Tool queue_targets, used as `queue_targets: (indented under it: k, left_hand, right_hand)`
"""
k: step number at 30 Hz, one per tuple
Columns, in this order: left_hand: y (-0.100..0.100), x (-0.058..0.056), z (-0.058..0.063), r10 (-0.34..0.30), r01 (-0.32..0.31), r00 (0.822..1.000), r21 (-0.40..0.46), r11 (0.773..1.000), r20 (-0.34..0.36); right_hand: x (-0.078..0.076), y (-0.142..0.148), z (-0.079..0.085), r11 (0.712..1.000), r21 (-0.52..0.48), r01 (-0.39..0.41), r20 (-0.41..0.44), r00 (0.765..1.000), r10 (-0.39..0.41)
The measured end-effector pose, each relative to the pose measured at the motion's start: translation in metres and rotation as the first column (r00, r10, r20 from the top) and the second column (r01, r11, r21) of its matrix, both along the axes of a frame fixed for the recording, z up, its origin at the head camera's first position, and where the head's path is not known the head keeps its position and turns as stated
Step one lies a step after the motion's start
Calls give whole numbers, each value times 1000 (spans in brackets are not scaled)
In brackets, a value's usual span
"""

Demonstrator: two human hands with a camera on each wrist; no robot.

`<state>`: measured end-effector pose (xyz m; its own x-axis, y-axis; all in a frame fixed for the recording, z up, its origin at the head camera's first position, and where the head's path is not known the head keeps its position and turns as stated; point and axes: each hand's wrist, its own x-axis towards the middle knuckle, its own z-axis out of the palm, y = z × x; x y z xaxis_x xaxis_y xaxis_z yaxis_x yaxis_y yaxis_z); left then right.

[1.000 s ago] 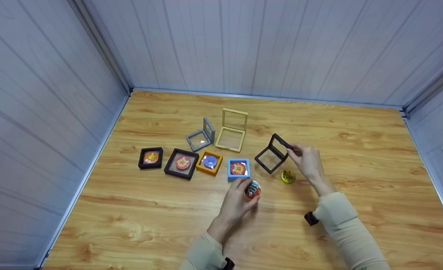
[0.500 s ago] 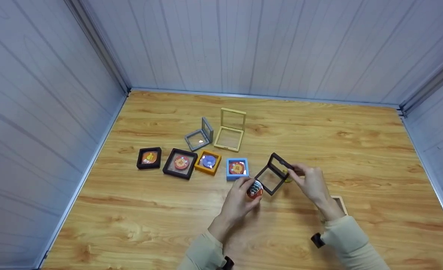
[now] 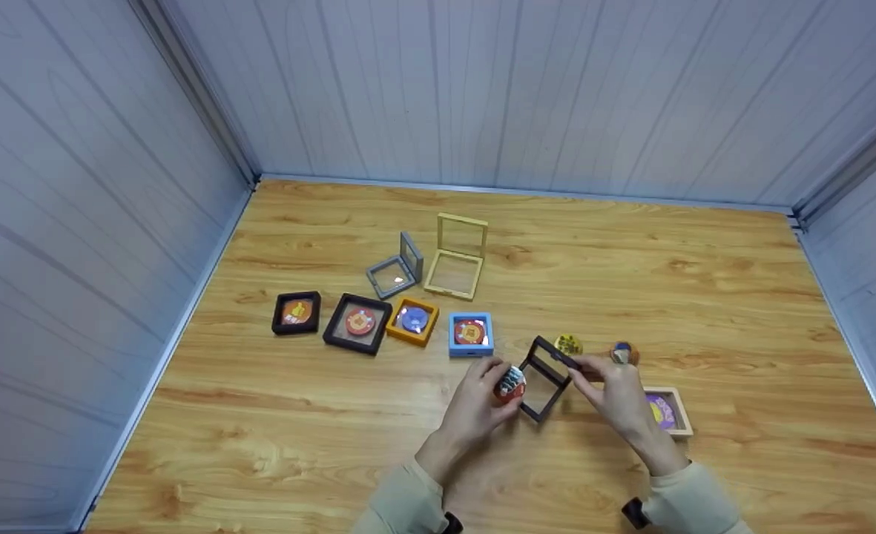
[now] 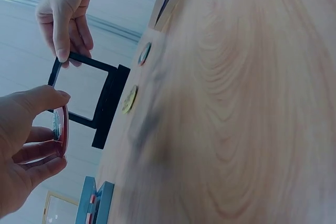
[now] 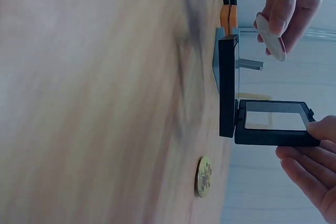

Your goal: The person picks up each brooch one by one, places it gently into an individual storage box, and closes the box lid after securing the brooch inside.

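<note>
My left hand pinches a round red disc with a dark-and-white picture, thumb on one side of its rim and fingers on the other. Its pale back faces the right wrist view. With thumb and fingers, my right hand grips one edge of a black hinged display frame with clear panes. The two halves of that frame stand unfolded at roughly a right angle, raised over the table. In the head view the disc overlaps the frame's left side. A yellow patterned disc lies just behind the frame.
Behind my right hand lies a brownish disc; a beige frame with a purple disc sits by the wrist. Leftward are blue, orange and two black frames holding discs. Unfolded grey and yellow frames stand farther back.
My right hand has brought the black frame toward me and up to the left hand's disc. My left hand has shifted slightly right. The brownish disc and beige frame have come into sight.
</note>
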<state>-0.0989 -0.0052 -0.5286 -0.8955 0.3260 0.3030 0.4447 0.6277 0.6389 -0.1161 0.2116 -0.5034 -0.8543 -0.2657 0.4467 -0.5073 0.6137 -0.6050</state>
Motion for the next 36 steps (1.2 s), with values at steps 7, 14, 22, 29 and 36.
queue_targets:
  k: [7,14,22,29,36]
  left_hand:
    - [5,2,-4,-18,18,1000,-37,999,-9]
    - [12,4,-10,-32,35,998,-74,997,46]
    - [18,3,-15,-61,68,996,-115,991,63]
    - [24,2,-19,-66,74,997,-179,981,47]
    - [29,1,-23,-67,74,997,-214,974,38]
  right_hand:
    - [11,-2,-9,1000,2,23,26,999,-23]
    - [17,-2,-15,999,16,47,11,999,-47]
    - [20,-3,-19,999,17,42,4,999,-42]
    - [21,-3,-22,999,25,33,-16,999,-32]
    - [22,-3,-24,999,33,35,-26,999,-34]
